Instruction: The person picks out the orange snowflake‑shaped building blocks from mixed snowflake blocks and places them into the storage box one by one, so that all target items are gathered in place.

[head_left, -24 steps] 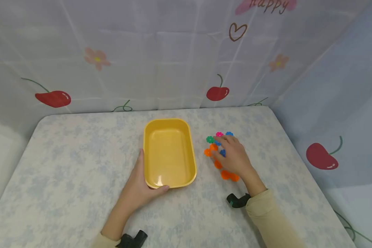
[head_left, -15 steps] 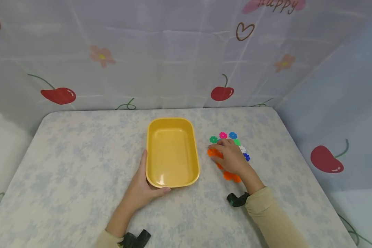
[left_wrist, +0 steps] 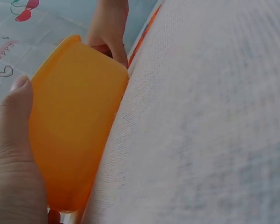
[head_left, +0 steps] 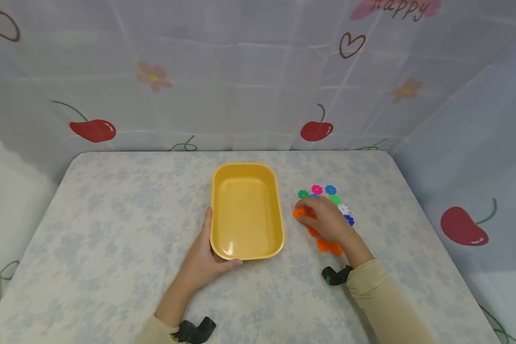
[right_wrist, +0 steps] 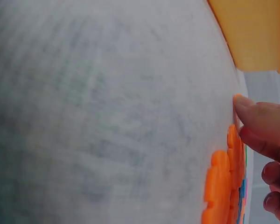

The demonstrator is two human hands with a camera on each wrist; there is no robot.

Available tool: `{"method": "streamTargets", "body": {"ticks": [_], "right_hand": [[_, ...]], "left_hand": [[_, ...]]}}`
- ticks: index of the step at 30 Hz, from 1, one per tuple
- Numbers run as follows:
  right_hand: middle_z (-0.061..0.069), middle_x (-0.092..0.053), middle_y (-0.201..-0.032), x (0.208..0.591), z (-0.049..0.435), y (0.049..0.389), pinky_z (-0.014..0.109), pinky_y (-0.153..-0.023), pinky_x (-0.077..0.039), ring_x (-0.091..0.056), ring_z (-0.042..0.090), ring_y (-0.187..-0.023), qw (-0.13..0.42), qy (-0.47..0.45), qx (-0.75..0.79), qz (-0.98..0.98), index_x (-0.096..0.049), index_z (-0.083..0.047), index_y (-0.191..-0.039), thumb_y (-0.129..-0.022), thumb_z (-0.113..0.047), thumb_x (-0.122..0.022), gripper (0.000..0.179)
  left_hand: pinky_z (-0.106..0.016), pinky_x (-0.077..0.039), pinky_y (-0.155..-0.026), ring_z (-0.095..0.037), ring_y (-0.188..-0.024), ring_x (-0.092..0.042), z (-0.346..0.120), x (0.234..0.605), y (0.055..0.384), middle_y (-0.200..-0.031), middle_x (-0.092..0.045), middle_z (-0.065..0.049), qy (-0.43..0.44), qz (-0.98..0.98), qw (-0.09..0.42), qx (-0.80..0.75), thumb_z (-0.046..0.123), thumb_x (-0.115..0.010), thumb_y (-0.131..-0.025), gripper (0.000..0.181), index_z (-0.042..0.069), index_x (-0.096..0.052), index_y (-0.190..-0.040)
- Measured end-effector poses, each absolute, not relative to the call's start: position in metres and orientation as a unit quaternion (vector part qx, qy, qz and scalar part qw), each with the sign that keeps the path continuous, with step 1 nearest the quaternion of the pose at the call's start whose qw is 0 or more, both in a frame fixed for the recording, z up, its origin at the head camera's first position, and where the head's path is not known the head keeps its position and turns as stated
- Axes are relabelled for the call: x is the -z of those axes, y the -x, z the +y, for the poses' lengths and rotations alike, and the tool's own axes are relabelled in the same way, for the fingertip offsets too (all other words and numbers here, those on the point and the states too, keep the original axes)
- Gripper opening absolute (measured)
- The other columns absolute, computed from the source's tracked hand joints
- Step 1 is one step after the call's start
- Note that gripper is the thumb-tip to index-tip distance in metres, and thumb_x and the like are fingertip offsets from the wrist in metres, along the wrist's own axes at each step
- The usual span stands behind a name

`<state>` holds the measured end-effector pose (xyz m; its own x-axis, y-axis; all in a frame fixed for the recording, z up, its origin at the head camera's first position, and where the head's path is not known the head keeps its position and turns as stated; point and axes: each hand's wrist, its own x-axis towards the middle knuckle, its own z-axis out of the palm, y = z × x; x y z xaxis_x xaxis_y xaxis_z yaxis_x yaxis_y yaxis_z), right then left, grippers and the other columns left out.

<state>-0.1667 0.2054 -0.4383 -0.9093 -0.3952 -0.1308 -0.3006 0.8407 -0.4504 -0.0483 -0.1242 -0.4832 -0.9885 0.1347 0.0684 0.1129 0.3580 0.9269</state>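
Note:
A yellow plastic tray (head_left: 247, 217) lies on the table in the head view, with nothing in it. My left hand (head_left: 199, 267) holds its near left corner, thumb along the front and fingers at the left side. To the right of the tray is a group of flat, flower-shaped plastic pieces. Over them is my right hand (head_left: 330, 222), thumb and forefinger pinching an orange flower-shaped piece (head_left: 299, 213) at the group's left edge. More orange pieces (right_wrist: 217, 184) show beside the thumb in the right wrist view. The palm hides part of the group.
Behind the right hand lie pink (head_left: 317, 189), blue (head_left: 330, 190), green (head_left: 303, 194) and white (head_left: 343, 209) flower pieces. Two orange pieces (head_left: 329, 247) are nearer the wrist. A printed curtain (head_left: 249, 95) hangs along the table's back edge.
My right hand has drawn back slightly over the group, and its fingertips have come together at an orange piece. The left hand stays on the tray. The head view has shifted a little.

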Motion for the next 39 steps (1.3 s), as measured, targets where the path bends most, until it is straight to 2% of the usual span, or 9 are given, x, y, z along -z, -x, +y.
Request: {"method": "streamTargets", "body": {"ticks": [3,7,13,17,20,24,29,36,39], "right_hand": [[-0.004,-0.067,-0.117,0.435,0.206,0.167,0.045,-0.096,-0.052,-0.059,0.019,-0.107,0.130,0.175,0.225,0.950,-0.067,-0.023,-0.123,-0.092,-0.034,-0.071,0.033],[-0.001,-0.069,-0.116,0.432,0.207,0.169,0.044,-0.092,-0.054,-0.061,0.020,-0.103,0.149,0.173,0.233,0.945,-0.067,-0.018,-0.126,-0.091,-0.034,-0.073,0.039],[-0.001,-0.069,-0.103,0.427,0.210,0.176,0.033,-0.077,-0.054,-0.059,0.017,-0.090,0.143,0.157,0.229,0.950,-0.069,-0.016,-0.123,-0.088,-0.039,-0.075,0.043],[0.001,-0.069,-0.101,0.420,0.210,0.183,0.030,-0.067,-0.050,-0.056,0.019,-0.080,0.108,0.131,0.266,0.949,-0.070,-0.014,-0.122,-0.087,-0.038,-0.076,0.043],[0.002,-0.070,-0.102,0.410,0.203,0.187,0.032,-0.067,-0.049,-0.054,0.021,-0.080,0.068,0.136,0.307,0.939,-0.070,-0.015,-0.121,-0.088,-0.036,-0.076,0.039],[0.000,-0.071,-0.101,0.399,0.183,0.193,0.035,-0.080,-0.051,-0.056,0.019,-0.090,0.031,0.156,0.360,0.919,-0.072,-0.017,-0.117,-0.087,-0.039,-0.076,0.038],[0.000,-0.072,-0.097,0.392,0.147,0.199,0.039,-0.094,-0.051,-0.061,0.019,-0.098,0.033,0.177,0.398,0.900,-0.074,-0.015,-0.114,-0.084,-0.038,-0.079,0.038],[-0.004,-0.068,-0.088,0.398,0.101,0.199,0.034,-0.078,-0.050,-0.056,0.022,-0.088,0.042,0.235,0.335,0.912,-0.075,-0.013,-0.113,-0.082,-0.040,-0.079,0.041],[-0.004,-0.070,-0.088,0.402,0.087,0.198,0.033,-0.083,-0.051,-0.058,0.021,-0.090,0.035,0.268,0.300,0.915,-0.076,-0.013,-0.111,-0.083,-0.039,-0.079,0.038]], "left_hand": [[-0.051,-0.030,-0.117,-0.019,-0.151,-0.023,-0.123,0.483,0.048,-0.168,-0.003,0.009,-0.074,0.826,0.008,-0.558,0.046,-0.091,-0.066,0.140,0.031,0.012,-0.159],[-0.054,-0.030,-0.116,-0.022,-0.152,-0.023,-0.123,0.482,0.047,-0.168,-0.003,0.005,-0.081,0.827,0.000,-0.557,0.044,-0.091,-0.067,0.139,0.027,0.011,-0.160],[-0.055,-0.031,-0.115,-0.023,-0.151,-0.025,-0.122,0.484,0.047,-0.168,-0.004,0.002,-0.085,0.826,-0.006,-0.558,0.038,-0.092,-0.068,0.138,0.028,0.011,-0.160],[-0.053,-0.032,-0.115,-0.023,-0.151,-0.026,-0.122,0.483,0.046,-0.168,-0.006,0.001,-0.087,0.827,-0.008,-0.556,0.036,-0.093,-0.068,0.138,0.030,0.010,-0.159],[-0.053,-0.033,-0.115,-0.022,-0.150,-0.027,-0.123,0.483,0.046,-0.168,-0.007,0.001,-0.091,0.829,-0.012,-0.552,0.039,-0.092,-0.068,0.137,0.032,0.011,-0.159],[-0.054,-0.035,-0.113,-0.023,-0.149,-0.029,-0.123,0.484,0.046,-0.168,-0.008,0.001,-0.093,0.830,-0.015,-0.550,0.040,-0.092,-0.068,0.137,0.035,0.011,-0.158],[-0.055,-0.034,-0.113,-0.022,-0.149,-0.030,-0.123,0.485,0.046,-0.168,-0.008,0.002,-0.095,0.829,-0.011,-0.551,0.041,-0.091,-0.070,0.135,0.034,0.012,-0.158],[-0.054,-0.034,-0.114,-0.023,-0.149,-0.030,-0.124,0.483,0.045,-0.168,-0.008,0.004,-0.084,0.834,-0.001,-0.546,0.044,-0.089,-0.071,0.133,0.030,0.010,-0.160],[-0.054,-0.034,-0.114,-0.023,-0.149,-0.031,-0.125,0.481,0.045,-0.168,-0.009,0.005,-0.079,0.836,0.000,-0.543,0.046,-0.088,-0.071,0.133,0.028,0.008,-0.160]]}}
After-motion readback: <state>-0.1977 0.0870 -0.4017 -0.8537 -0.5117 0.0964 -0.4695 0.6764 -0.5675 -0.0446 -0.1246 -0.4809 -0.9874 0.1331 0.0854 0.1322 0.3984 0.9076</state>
